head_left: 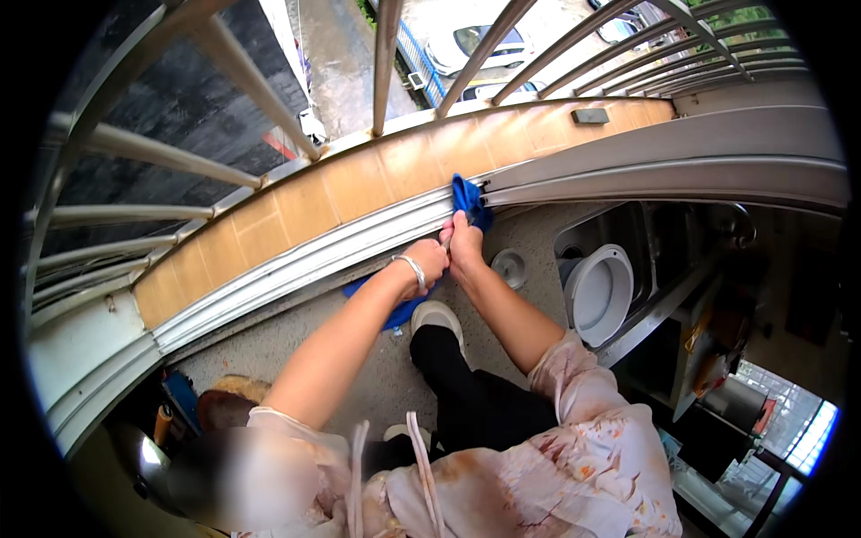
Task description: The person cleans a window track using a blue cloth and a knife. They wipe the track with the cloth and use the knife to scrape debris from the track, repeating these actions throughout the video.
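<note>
My right hand (464,239) grips a bunched blue cloth (467,195) at the white sliding-window track (316,263), beside the end of the window sash. Close against it, my left hand (425,263), with a silver bangle at the wrist, is curled around a slim object mostly hidden by the fingers. I cannot tell what that object is. Another piece of blue cloth (403,314) lies below my left wrist on the speckled countertop (363,366). One shoe (437,315) of mine rests on that countertop, next to this cloth.
Metal window bars (387,67) stand beyond a tan tiled ledge (303,205), with parked cars far below. To the right, a white basin (601,296) leans in the steel sink (662,249). A small clear dish (509,267) sits near my right forearm. Kitchen items crowd the lower left.
</note>
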The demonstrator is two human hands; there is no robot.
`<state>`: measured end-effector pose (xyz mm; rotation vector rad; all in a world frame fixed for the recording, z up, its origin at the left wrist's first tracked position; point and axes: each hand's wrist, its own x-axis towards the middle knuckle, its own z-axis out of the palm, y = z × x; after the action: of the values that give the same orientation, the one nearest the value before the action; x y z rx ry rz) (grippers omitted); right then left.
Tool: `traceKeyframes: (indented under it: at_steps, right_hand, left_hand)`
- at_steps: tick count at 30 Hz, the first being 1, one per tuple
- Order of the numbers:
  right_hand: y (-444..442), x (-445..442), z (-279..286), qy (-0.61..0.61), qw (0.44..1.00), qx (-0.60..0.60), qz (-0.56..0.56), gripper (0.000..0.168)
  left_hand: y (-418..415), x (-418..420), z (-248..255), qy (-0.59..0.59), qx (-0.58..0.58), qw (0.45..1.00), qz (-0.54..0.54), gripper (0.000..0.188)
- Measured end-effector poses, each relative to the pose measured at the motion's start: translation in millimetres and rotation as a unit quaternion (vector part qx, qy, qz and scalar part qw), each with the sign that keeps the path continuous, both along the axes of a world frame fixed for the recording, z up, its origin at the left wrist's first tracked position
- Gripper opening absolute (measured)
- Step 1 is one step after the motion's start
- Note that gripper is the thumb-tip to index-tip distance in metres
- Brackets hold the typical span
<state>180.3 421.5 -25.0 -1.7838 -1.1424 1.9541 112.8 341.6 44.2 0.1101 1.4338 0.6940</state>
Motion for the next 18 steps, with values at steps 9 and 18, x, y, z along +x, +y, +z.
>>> traceKeyframes:
  at_steps: [9, 18]
  right_hand:
    - [-100, -21, 25, 0.014, 0.958, -0.155, 0.241, 0.043]
    - [-63, -10, 21, 0.05, 0.993, -0.003, 0.111, 0.043]
  left_hand:
    - [-122, -21, 27, 0.035, -0.074, 0.996, 0.038, 0.017]
    - [-88, 4, -5, 0.191, 0.129, 0.972, 0.055, 0.021]
